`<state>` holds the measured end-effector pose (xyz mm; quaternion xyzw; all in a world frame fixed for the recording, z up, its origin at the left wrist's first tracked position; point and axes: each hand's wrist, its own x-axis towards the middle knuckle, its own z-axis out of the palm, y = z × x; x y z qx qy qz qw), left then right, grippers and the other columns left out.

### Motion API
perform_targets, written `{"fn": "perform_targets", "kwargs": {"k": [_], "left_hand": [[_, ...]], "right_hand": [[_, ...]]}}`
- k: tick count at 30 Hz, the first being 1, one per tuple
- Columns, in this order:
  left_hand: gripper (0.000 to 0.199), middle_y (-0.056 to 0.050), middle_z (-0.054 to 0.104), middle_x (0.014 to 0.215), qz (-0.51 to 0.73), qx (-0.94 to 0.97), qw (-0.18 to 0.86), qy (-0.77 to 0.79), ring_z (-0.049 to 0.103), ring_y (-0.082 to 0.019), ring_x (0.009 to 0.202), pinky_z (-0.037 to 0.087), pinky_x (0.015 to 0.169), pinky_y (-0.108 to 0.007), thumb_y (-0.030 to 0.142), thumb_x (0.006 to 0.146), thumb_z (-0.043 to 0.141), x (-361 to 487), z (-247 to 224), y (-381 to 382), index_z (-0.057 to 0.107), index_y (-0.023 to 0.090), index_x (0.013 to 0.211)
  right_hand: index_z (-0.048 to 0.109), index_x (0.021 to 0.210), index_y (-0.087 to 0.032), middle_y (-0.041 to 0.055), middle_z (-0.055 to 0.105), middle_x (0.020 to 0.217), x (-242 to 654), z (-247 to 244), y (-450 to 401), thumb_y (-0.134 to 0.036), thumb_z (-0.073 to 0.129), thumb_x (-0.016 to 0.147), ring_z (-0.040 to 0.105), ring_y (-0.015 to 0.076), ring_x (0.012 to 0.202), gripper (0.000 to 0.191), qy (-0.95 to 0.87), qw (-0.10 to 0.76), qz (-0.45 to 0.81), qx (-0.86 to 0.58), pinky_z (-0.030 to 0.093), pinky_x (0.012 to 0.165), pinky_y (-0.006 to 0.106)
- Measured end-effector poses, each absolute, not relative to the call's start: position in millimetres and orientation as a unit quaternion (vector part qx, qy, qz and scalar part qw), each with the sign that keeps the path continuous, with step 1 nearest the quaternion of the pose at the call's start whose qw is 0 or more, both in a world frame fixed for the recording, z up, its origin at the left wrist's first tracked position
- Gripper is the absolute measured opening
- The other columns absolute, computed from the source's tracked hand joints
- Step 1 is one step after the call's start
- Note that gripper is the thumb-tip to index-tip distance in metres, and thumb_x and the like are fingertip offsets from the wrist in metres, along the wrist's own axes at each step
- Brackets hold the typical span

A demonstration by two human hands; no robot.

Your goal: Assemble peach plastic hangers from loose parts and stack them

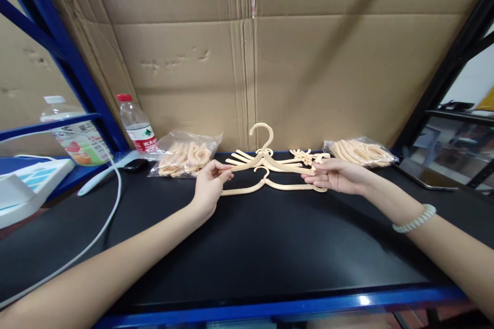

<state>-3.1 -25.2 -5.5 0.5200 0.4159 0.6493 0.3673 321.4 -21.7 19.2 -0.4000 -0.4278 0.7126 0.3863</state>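
Note:
A beige hanger (263, 156) is held up with its hook on top, between both hands. My left hand (210, 182) pinches its left arm end, and my right hand (335, 175) pinches the right end. Just in front, a second beige hanger (285, 186) lies on the black tabletop (266, 247), its ends close to my fingers. Behind the held one are several more hanger pieces (242, 156), partly hidden by it. A small heap of beige pieces (304, 156) lies behind my right hand.
Clear bags of beige parts lie at the left (183, 157) and right (360, 151). A red-capped bottle (137, 126), a larger bottle (79, 133), a brush (108, 172), a white cable (116, 200) and a tablet (424, 172) surround them. Cardboard (328, 61) stands behind.

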Motion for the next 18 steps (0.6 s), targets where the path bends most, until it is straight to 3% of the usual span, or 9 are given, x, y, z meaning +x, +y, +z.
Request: {"fn": "perform_targets", "kwargs": {"k": [11,18], "left_hand": [[0.012,-0.001,0.065,0.070,0.648,0.527,0.365,0.411,0.059,-0.012,0.062,0.047,0.065,-0.026,0.018,0.059,0.069,-3,-6,-28,0.058,0.016,0.064],[0.013,0.000,0.062,0.063,0.642,0.525,0.369,0.420,0.059,-0.013,0.062,0.046,0.065,-0.026,0.019,0.060,0.070,-3,-7,-28,0.058,0.016,0.064]], "right_hand": [[0.059,0.074,-0.016,0.0090,0.071,0.080,312,18,-25,-0.013,0.076,0.076,0.072,0.0259,0.087,0.017,-0.471,0.454,0.644,-0.397,0.063,0.075,0.026],[0.061,0.077,-0.018,0.0056,0.070,0.077,305,20,-30,-0.020,0.079,0.074,0.072,0.0228,0.082,0.018,-0.513,0.495,0.585,-0.387,0.062,0.079,0.028]]}}
